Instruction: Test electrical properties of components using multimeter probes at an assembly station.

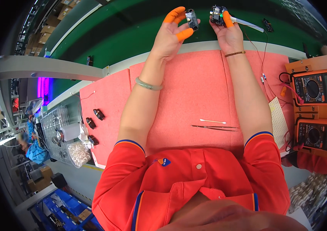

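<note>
Over the green belt at the far side, my left hand (166,41) pinches a small dark grey rectangular housing (191,20) between thumb and fingers. Orange finger cots cover several of its fingertips. Just to the right, my right hand (230,37) is closed on a small black electronic module (218,16) with a green light glowing on it. Its thumb wears an orange cot. From beside this hand a white stick-like piece (250,25) points right, with thin wires running down from that area. The two held parts are apart. Finer details are too small to tell.
Pink mats (190,88) cover the bench. On them lie tweezers (215,127), a cotton swab (212,121) and several small black modules (99,114). Two orange multimeters (317,88) stand at the right. A bag of small white parts (79,154) sits left. Another black piece (268,25) lies on the belt.
</note>
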Demonstrator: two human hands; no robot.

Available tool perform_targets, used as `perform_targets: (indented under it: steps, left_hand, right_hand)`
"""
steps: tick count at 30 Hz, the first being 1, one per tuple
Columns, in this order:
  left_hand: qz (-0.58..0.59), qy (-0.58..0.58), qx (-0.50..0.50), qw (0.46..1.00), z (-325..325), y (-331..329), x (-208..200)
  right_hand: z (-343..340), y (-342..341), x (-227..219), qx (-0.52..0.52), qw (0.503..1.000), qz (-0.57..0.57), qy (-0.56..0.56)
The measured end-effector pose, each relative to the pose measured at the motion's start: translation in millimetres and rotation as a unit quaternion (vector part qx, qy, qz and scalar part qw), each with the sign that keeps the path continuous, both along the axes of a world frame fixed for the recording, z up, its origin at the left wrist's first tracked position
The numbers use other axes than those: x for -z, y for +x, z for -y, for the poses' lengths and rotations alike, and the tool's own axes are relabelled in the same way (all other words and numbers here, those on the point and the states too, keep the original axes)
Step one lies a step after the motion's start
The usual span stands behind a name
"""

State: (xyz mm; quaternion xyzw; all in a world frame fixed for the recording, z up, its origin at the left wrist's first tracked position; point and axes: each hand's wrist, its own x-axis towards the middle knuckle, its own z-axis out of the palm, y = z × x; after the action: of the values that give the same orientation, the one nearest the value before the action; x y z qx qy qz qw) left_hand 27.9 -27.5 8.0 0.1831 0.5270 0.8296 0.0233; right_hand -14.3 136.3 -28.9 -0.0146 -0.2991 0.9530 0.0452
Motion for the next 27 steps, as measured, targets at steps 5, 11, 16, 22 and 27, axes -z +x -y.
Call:
perform_targets:
  steps: [5, 11, 16, 22, 27]
  left_hand:
    - [0.083, 0.191, 0.021, 0.978, 7.5, -5.9, 0.8]
    - [0.166, 0.316, 0.117, 0.927, 20.2, -15.7, 13.0]
    - [0.101, -0.118, -0.120, 0.981, 12.2, -7.5, 10.6]
    - [-0.155, -0.574, -0.326, 0.735, -3.5, -22.9, 22.0]
    - [-0.045, -0.303, -0.238, 0.922, 9.2, -13.5, 21.4]
  right_hand:
    - [0.3, -0.6, 1.3, -0.018, 1.000, -0.017, 0.012]
    - [3.8, 3.5, -1.3, -0.022, 0.999, -0.017, 0.018]
    - [15.3, 14.6, -19.5, -0.038, 0.999, 0.008, 0.015]
    - [9.3, 11.1, -12.2, -0.054, 0.997, -0.025, 0.056]
    - [37.3, 31.6, -26.0, -0.073, 0.981, 0.018, 0.178]
